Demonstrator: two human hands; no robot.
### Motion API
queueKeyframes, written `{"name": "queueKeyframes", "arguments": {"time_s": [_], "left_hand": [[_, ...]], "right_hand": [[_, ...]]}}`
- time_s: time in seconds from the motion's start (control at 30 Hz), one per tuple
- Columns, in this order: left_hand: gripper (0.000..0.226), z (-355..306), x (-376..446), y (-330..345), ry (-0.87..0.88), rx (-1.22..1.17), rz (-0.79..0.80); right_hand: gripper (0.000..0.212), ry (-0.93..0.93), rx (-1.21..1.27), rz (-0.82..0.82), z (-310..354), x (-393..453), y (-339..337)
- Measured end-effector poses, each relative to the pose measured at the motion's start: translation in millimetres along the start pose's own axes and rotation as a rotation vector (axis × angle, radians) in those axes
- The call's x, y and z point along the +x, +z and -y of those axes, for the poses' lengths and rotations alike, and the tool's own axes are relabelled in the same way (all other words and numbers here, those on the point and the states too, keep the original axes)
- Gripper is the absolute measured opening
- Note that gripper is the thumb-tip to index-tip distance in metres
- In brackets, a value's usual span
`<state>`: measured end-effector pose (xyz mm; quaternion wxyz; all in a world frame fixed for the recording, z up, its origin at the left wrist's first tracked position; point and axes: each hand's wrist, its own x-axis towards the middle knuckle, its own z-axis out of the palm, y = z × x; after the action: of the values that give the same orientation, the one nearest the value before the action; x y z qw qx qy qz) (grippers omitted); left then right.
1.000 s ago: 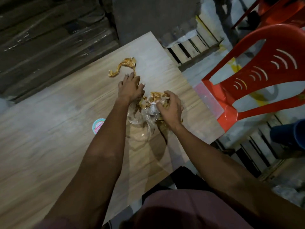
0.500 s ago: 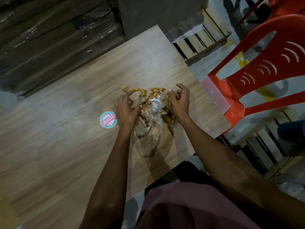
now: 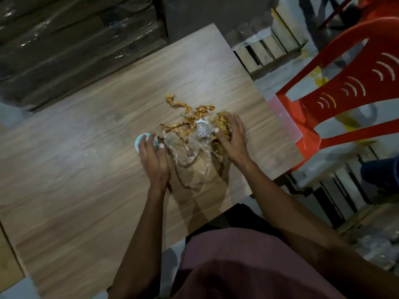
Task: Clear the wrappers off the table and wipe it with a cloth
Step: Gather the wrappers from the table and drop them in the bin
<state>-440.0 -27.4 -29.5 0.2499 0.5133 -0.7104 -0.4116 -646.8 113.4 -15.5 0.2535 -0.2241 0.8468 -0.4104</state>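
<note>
My wrappers (image 3: 190,134) lie in one loose heap on the wood-grain tabletop (image 3: 75,180), near its right edge and between my two hands. The heap is a mix: crinkled clear plastic film that catches the light, with a shinier balled knot of it near the middle, and twisted golden-brown strips tangled over and through it. One long brown strip snakes out of the heap up and to the left, away from me, ending in a small curl; that gives the pile its longest line, running slantwise from my right hand toward the far left. The clear film spreads the other way, trailing back toward me in a flat, wrinkled tongue.

My right hand (image 3: 232,137) is on the right end of the heap, its grip curled over a bunched golden wad with the thumb tip pressing into the film beside it. My left hand (image 3: 154,160) sits at the left edge of the film, fingers bent over a small round sticker (image 3: 140,141) with a pale blue rim, thumb touching the plastic; whether that grip actually pinches the sticker I cannot tell.

A red plastic chair (image 3: 345,93) stands just beyond the tabletop's right edge.
</note>
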Motion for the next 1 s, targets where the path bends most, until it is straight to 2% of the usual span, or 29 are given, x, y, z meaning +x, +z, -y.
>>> {"name": "queueKeyframes", "arguments": {"time_s": [0.07,0.2,0.33,0.47,0.63,0.73,0.8,0.87,0.93,1.0], "left_hand": [[0.062,-1,-13,12,0.027,0.028,0.075],[0.069,-14,-12,42,-0.054,0.127,0.175],[0.077,-30,0,64,-0.075,-0.026,0.267],[0.065,-37,8,64,-0.061,-0.185,0.164],[0.053,-27,21,51,0.120,0.262,-0.020],[0.055,-23,39,47,0.198,0.280,-0.018],[0.062,-24,56,43,0.307,0.283,0.059],[0.072,-29,73,40,0.387,0.264,0.219],[0.089,-39,90,38,0.355,0.250,0.408],[0.101,-47,103,39,0.290,0.274,0.523]], "right_hand": [[0.069,-0.011,-0.048,0.016,3,-7,14],[0.073,-0.011,-0.099,-0.054,11,-18,41],[0.081,0.013,-0.066,-0.018,30,-23,64],[0.084,0.059,0.069,-0.037,48,-27,79],[0.074,0.085,0.058,-0.105,47,-20,79],[0.065,0.087,0.052,-0.163,42,-16,77],[0.057,0.113,0.038,-0.158,40,-13,77],[0.048,0.149,0.018,-0.142,39,-9,78],[0.037,0.180,0.014,-0.134,39,-4,78],[0.024,0.196,0.016,-0.131,40,-1,76]]}}
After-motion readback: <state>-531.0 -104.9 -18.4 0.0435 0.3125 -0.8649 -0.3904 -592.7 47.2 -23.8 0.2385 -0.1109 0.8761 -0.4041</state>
